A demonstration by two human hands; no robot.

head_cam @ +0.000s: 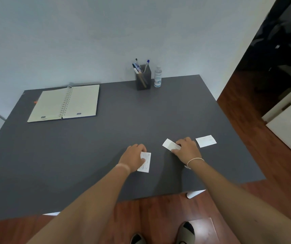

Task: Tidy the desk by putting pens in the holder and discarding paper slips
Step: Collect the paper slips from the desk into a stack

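Note:
Three white paper slips lie near the front of the dark grey desk (88, 147). My left hand (134, 158) rests on the left edge of one slip (146, 162), fingers curled over it. My right hand (187, 149) pinches a second slip (169, 144) between thumb and fingers. A third slip (206, 141) lies free just right of my right hand. At the back of the desk a dark square pen holder (143, 80) stands upright with several pens (137, 66) in it.
An open spiral notebook (63, 103) lies at the back left. A clear sanitizer bottle (157, 77) stands right of the holder. A white wall runs behind the desk. Wooden floor (158, 217), my shoes and an open doorway lie to the front and right.

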